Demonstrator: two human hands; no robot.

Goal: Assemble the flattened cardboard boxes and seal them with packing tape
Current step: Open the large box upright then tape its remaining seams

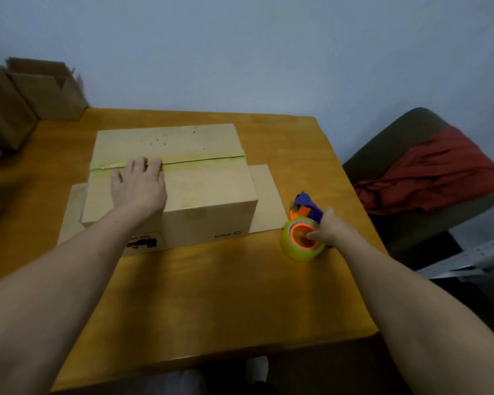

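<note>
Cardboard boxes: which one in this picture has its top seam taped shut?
The box in the middle of the table, under the left hand. Yellowish tape runs along its seam; the boxes at far left stand open.

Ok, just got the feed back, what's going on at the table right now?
A person is taping up a cardboard box on a wooden table. The left hand lies flat on the box top, fingertips on the strip of tape that already runs along the centre seam. The right hand is on the tape dispenser, which sits on the table beside the box. The box's lower flaps are splayed out flat on the table. More boxes stand at the far left.
</note>
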